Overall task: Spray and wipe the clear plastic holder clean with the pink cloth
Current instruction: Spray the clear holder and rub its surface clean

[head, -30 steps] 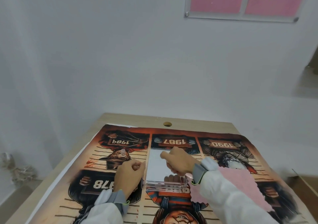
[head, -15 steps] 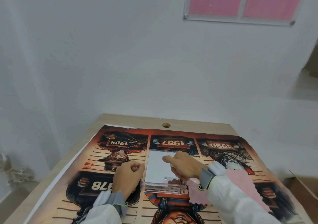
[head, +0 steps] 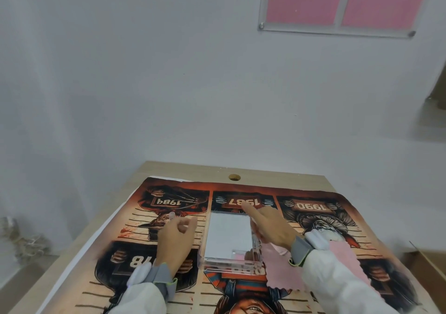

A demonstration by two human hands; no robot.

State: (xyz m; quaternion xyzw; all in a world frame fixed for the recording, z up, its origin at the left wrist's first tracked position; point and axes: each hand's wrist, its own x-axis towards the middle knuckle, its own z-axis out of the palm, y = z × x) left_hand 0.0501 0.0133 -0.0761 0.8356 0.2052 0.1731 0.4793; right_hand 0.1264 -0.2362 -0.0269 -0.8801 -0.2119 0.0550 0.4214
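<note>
holder: clear plastic holder (head: 229,239) lies flat on the printed mat (head: 313,217), centre of the table (head: 183,171), open base at the near end.
right hand: right hand (head: 270,229) lies along the holder's right edge, fingers stretched out flat, index tip at the far right corner. A second ago it sat over the middle of the panel, so it has slid right and farther away.
cloth: pink cloth (head: 282,277) pinned under the right palm, most of it trailing off near-right onto the mat.
left hand: left hand (head: 175,240) just left of the holder, fingers loosely curled, gripping nothing; contact with the holder unclear.
change: wipe has shifted from the flat face to the right side wall.
task: looks mid-wipe; no spray bottle in view.
</note>
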